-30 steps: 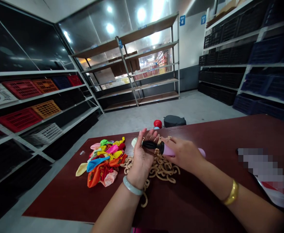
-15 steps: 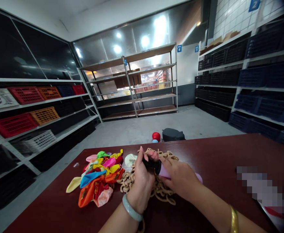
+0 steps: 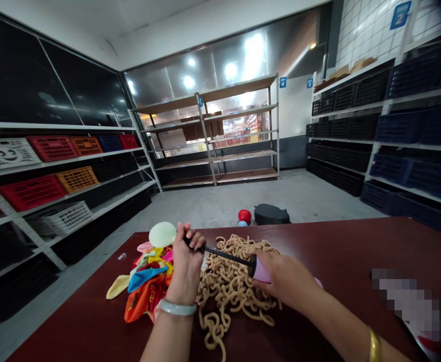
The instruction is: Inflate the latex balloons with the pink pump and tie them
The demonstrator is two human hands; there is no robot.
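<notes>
A balloon pump with a purple body [image 3: 261, 270] and a black rod [image 3: 226, 255] is held between both hands. My left hand [image 3: 190, 246] is closed round its black end, with a pale green balloon [image 3: 162, 234], partly filled, just beyond the fingers. Whether those fingers also pinch the balloon's neck is hidden. My right hand [image 3: 284, 276] wraps the purple body, and the rod shows pulled out between the hands. Beneath the pump lies a tangled heap of thick tan cord [image 3: 239, 289]. Flat, colourful balloons [image 3: 145, 291] are piled left of my left wrist.
The dark red table [image 3: 337, 261] bears a blurred-out flat item [image 3: 412, 301] at the right. Beyond its far edge, a red ball [image 3: 244, 216] and a dark grey object [image 3: 272, 214] are on the floor. Shelves with crates [image 3: 31, 193] line both sides.
My left hand has moved left, away from the right hand, so the pump's rod is now drawn out. The pale green balloon has moved left with it and looks fuller.
</notes>
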